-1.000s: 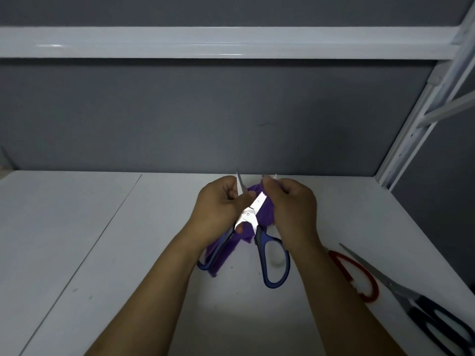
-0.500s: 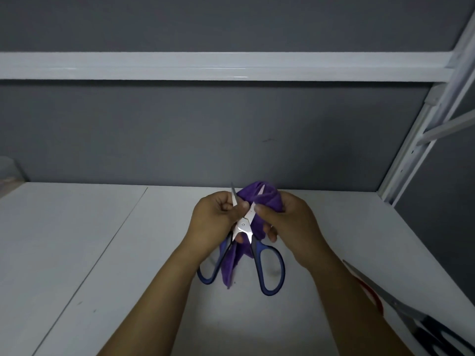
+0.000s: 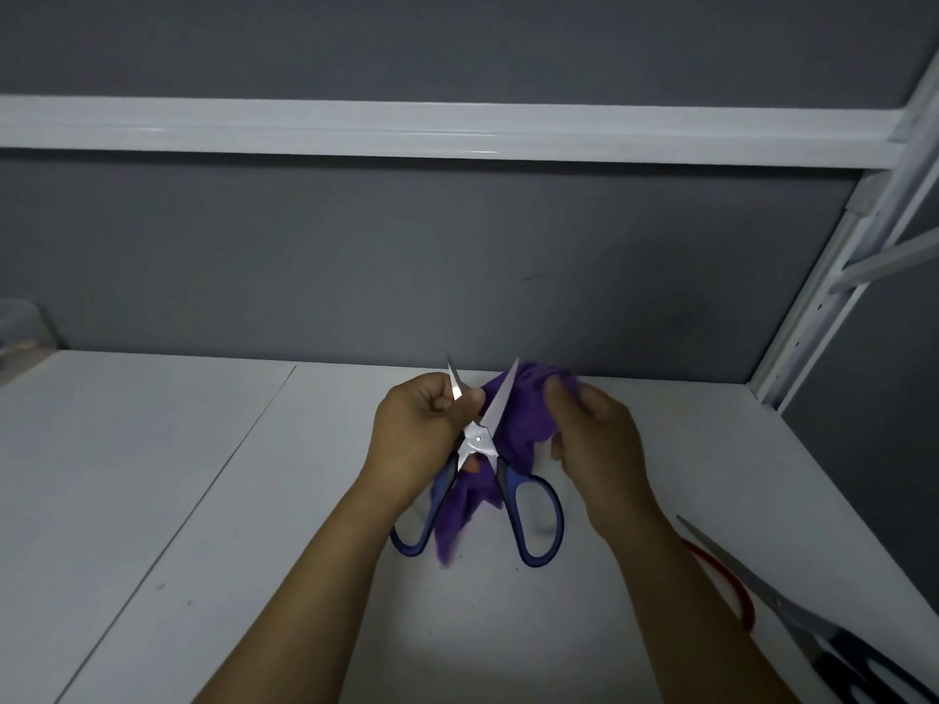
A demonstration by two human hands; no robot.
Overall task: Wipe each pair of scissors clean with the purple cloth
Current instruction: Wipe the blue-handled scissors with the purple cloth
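- Two bare forearms reach in from the bottom edge over a white table [image 3: 127, 449].
- Low on the right lie black-handled scissors [image 3: 792, 614], blade pointing away and to the left. Just beside them is a red scissor handle [image 3: 731, 581], partly hidden by the right forearm.
- Between the arms are the blue-handled scissors [image 3: 533, 520], opened wide with the handle loops toward the person and the blades in a V pointing away. Whether the loops touch the table cannot be told.
- The left hand [image 3: 421, 439] has its fingers curled round the left blade near the pivot, and the tip sticks out above the fist.
- The right hand [image 3: 594, 449] grips the purple cloth [image 3: 518, 414] — fingers curled into a bunch of it just right of the right blade.
- The cloth sits behind that blade, touching it, and a tail hangs down between the two handles.
- A thin seam runs across the table to the left of the hands.
- Behind the table stands a dark grey wall [image 3: 457, 256].
- On the right a white slotted upright [image 3: 833, 297] rises at a slant.
- Highest and farthest, a white shelf rail [image 3: 457, 132] crosses the wall — it meets the upright at the top right.
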